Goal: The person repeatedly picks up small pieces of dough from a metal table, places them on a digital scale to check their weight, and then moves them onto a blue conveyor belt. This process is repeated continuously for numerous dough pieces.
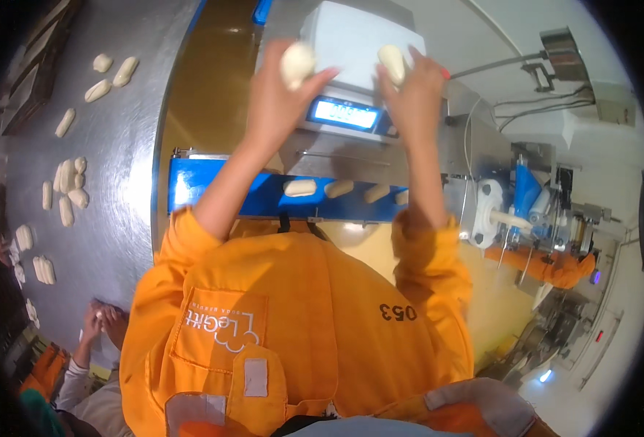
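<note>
My left hand (pixel 277 91) is closed round a pale dough piece (pixel 297 64), held up just left of a digital scale. In my right hand (pixel 415 91) a second, longer dough piece (pixel 391 61) stands between thumb and fingers, over the right part of the scale's white weighing plate (pixel 347 44). Between my wrists the scale's lit display (pixel 345 114) faces me. Below my forearms a blue conveyor belt (pixel 264 193) runs across, carrying several dough pieces (pixel 339 189) in a row; my right forearm partly hides the row's end.
On the left, a steel table (pixel 118 146) bears scattered dough pieces and a cluster (pixel 70 178) of them. Another person's hands (pixel 103 320) work at its near edge. To the right stand a white-and-steel machine fitting (pixel 491 211) and a metal arm (pixel 500 64) with a box-shaped end.
</note>
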The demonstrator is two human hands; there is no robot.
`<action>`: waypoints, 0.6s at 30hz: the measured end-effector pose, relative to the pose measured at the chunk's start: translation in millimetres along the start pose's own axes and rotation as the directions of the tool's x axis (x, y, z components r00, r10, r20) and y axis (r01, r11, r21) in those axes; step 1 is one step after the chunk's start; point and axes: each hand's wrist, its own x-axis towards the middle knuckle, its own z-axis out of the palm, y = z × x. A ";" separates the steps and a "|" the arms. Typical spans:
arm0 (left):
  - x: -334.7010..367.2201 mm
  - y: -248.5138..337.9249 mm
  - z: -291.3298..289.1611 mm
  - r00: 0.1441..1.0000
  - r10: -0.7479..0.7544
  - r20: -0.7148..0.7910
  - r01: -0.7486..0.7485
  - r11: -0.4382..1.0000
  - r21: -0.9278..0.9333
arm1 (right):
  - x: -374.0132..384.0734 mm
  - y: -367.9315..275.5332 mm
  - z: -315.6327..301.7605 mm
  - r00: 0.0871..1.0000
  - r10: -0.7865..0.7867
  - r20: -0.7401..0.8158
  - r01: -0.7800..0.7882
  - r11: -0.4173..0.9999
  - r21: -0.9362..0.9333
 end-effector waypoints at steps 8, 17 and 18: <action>53.5 -27.3 114.2 0.843 0.324 0.429 -0.510 0.736 0.445 | -27.6 72.0 -12.9 0.807 0.361 0.467 -0.571 0.681 0.459; 5.7 -38.7 -86.7 0.989 -0.103 0.104 0.082 0.979 0.185 | -264.1 17.5 -44.6 0.436 -0.259 0.862 -0.807 0.312 0.502; -13.2 -44.5 -98.5 0.968 -0.245 0.056 0.234 0.960 0.153 | -263.3 7.1 -29.9 0.350 -0.211 0.913 -0.881 0.259 0.397</action>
